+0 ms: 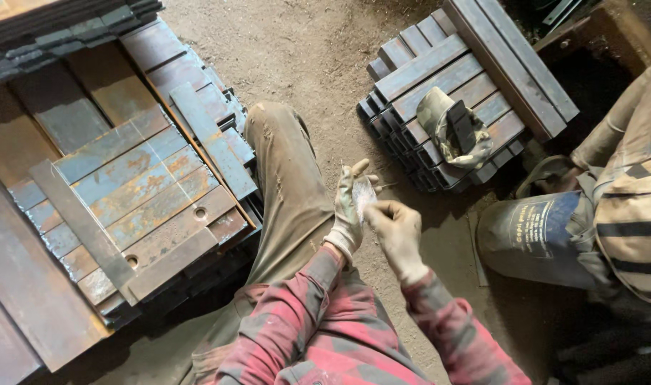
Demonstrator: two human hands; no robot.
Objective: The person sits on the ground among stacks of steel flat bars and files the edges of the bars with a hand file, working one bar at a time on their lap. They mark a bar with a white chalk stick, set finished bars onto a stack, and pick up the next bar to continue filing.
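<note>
1. The left hand (352, 203), in a dirty pale work glove, is raised palm-side toward the camera with its fingers spread and pointing toward 12 o'clock; it grips nothing
2. The right hand (395, 229), also gloved, sits at 4 o'clock of the left hand and touches it, its fingertips pinched on the glove fabric (364, 194) at the left palm
3. Both red checked sleeves (318, 299) come up from 6 o'clock, over a bent knee in mud-stained trousers (286, 185)
4. At 9 o'clock lies a stack of rusty flat steel plates (136, 192), some with drilled holes
5. At 1 o'clock, well apart from the hands, a second pile of steel bars (446, 71) carries a crumpled glove (453, 132) on top
6. At 3 o'clock another person in a striped garment (635, 221) sits beside a grey-blue sack (535, 235) on the dirt floor (318, 57)
</note>
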